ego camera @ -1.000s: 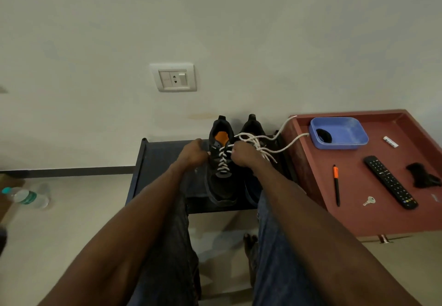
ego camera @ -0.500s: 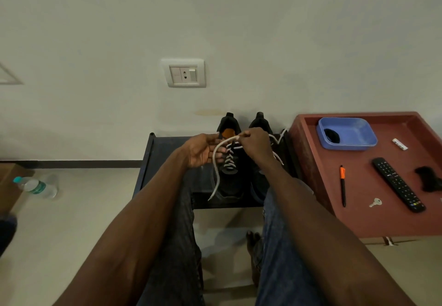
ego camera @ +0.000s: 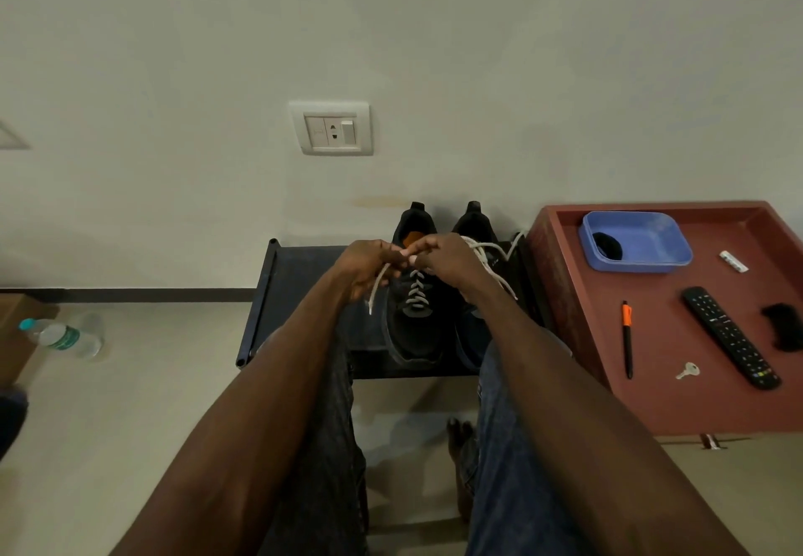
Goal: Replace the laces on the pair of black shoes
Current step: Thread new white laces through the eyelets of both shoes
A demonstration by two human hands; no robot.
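You are sitting in front of the black bench [ego camera: 304,277], and the pair of black shoes [ego camera: 413,321] is standing at its right end, heels against the wall. Your left hand [ego camera: 365,264] is curling its fingers around one end of the white lace [ego camera: 379,288], which is hanging down over the bench. Your right hand [ego camera: 443,258] is pinching the other part of the lace above the left shoe, fingertips nearly touching the left hand.
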